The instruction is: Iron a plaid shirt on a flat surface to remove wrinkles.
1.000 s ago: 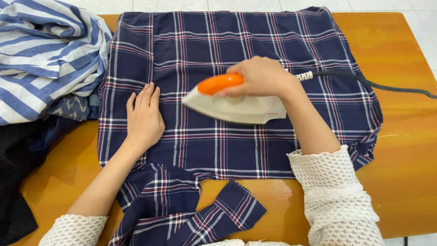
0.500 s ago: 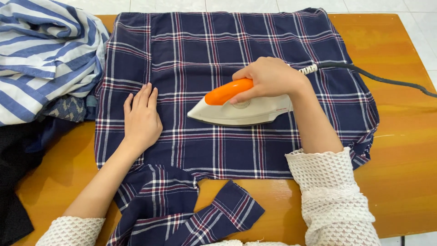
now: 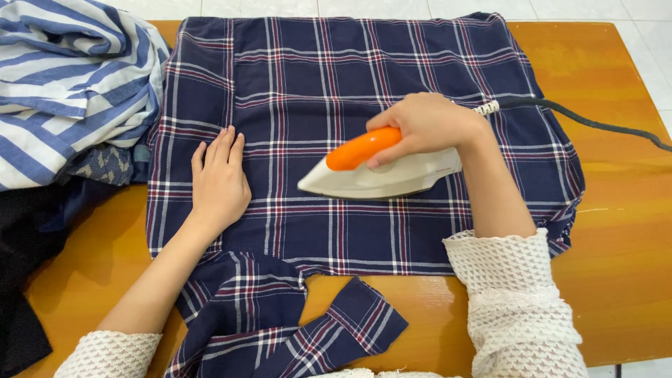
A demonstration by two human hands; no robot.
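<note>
Iron (image 3: 381, 176), white with orange handle, rests soleplate-down on the plaid shirt (image 3: 315, 84) spread over the table (image 3: 616, 210) centre. Right hand (image 3: 427, 126) has its fingers wrapped around the handle. Left hand (image 3: 220, 183) lies flat, fingers pressed together, apparently holding the cloth taut. Cord (image 3: 588, 122) trails toward the right edge. Striped garments (image 3: 63, 77) are heaped at the far left corner. No containers are present.

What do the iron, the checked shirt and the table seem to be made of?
Iron: likely plastic, smooth white body, glossy orange handle.
Checked shirt: woven cloth, perhaps cotton; matte, soft folds.
Table: looks like varnished wood or laminate; orange grain and sheen.
</note>
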